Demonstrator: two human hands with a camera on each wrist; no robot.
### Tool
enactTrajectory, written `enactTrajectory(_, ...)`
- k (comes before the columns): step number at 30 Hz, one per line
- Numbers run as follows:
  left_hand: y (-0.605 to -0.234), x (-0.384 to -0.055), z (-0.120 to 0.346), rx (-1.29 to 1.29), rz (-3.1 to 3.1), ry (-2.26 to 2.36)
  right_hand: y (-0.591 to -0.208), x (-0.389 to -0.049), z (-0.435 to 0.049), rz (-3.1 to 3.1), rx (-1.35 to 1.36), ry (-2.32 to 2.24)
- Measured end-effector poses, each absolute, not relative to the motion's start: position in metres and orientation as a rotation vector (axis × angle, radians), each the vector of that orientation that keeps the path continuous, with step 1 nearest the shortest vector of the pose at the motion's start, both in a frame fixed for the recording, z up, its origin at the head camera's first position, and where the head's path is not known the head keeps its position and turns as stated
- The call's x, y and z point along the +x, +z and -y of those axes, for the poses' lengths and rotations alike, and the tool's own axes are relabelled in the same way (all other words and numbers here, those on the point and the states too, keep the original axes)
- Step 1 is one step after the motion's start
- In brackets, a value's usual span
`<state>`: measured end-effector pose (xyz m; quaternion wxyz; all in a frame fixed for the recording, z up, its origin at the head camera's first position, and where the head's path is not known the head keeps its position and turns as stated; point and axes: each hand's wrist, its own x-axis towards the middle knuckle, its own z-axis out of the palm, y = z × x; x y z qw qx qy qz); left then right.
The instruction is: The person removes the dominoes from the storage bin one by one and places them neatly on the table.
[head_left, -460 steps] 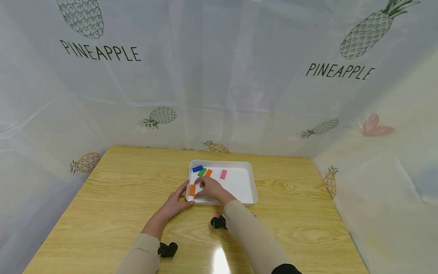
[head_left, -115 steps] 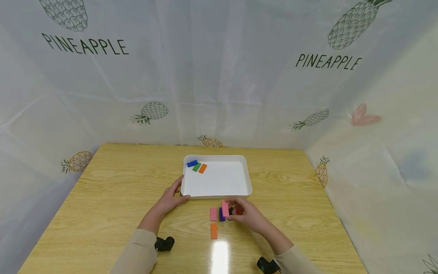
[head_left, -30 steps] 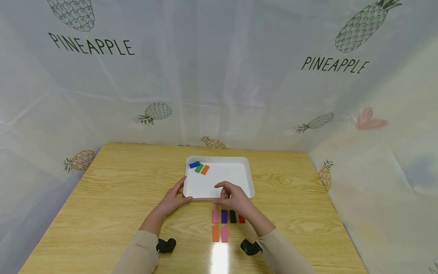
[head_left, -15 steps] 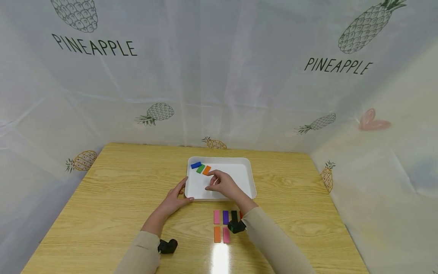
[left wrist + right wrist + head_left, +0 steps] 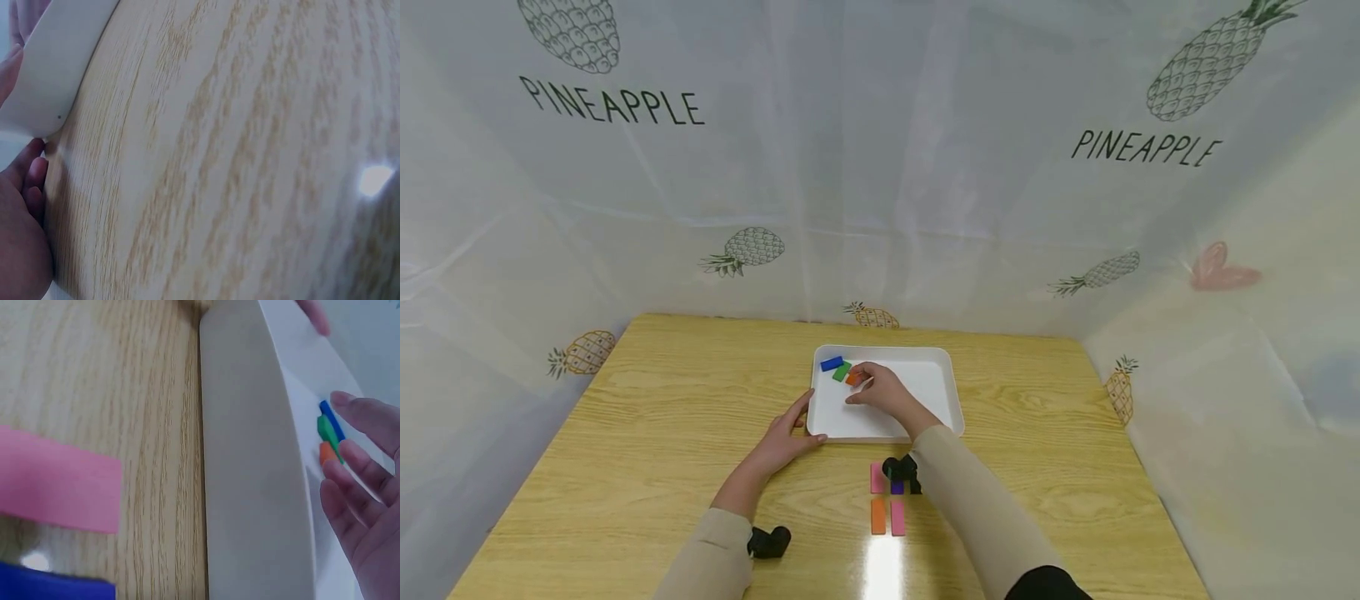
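My left hand (image 5: 778, 446) grips the near left corner of a shallow white tray (image 5: 842, 423), thumb on its front wall and fingers along its left side. Inside the tray, at the far left, lie small flat rectangular blocks: a blue block (image 5: 832, 364), a green block (image 5: 842, 372) and an orange block (image 5: 851, 379). Over the tray, my right hand (image 5: 886, 393) reaches to the orange block with its index finger overlapping it and the thumb apart. In the right wrist view, the right hand's fingers (image 5: 356, 487) are loosely bent, with nothing held between them.
On the table (image 5: 700, 392) before the tray stand a pink block (image 5: 876, 478), a purple block (image 5: 897, 487) and a black block (image 5: 916, 487) in a row, partly covered by the right wrist camera. Nearer are another orange block (image 5: 878, 517) and another pink block (image 5: 898, 517).
One orange block and one pink block left the tray for the table. Lately my right hand has moved from the tray's front edge to the remaining orange block. My left hand stays at the corner.
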<state>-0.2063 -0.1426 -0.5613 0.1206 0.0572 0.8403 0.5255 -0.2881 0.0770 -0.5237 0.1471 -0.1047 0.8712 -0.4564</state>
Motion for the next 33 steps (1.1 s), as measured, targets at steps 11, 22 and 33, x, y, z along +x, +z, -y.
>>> enactTrajectory(11,-0.563,-0.205,0.136,0.173,-2.451,1.523,-0.543,-0.301,-0.074,-2.496,-0.307,-1.348)
enactTrajectory(22,-0.563,-0.208,0.134,0.213,-2.446,1.536,-0.555,-0.312,-0.078,-2.593,-0.207,-1.321)
enactTrajectory(33,-0.564,-0.208,0.141,0.185,-2.452,1.539,-0.568,-0.331,-0.066,-2.725,-0.153,-1.13)
